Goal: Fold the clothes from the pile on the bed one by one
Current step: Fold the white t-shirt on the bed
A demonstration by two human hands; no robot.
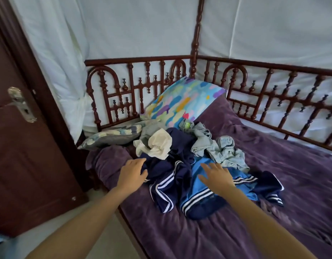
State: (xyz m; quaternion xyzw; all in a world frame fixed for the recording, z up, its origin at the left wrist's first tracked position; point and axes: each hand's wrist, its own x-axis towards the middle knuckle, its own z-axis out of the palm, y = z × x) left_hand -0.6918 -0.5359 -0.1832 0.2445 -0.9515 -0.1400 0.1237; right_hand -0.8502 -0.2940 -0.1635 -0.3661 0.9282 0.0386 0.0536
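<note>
A pile of clothes lies on the purple bedspread (208,238). It holds a navy garment with white stripes (169,176), a bright blue striped garment (200,186), a crumpled cream cloth (157,144) on top and light denim pieces (217,148) at the right. My left hand (132,174) reaches to the pile's left edge, fingers straight, touching the navy garment. My right hand (216,176) is spread with straight fingers over the blue garment, holding nothing.
A multicoloured pillow (182,101) leans on the dark wooden bed rail (142,85) behind the pile. A smaller blue-grey pillow (113,137) lies at the left. A brown door (21,156) stands left of the bed. White netting hangs behind the rails.
</note>
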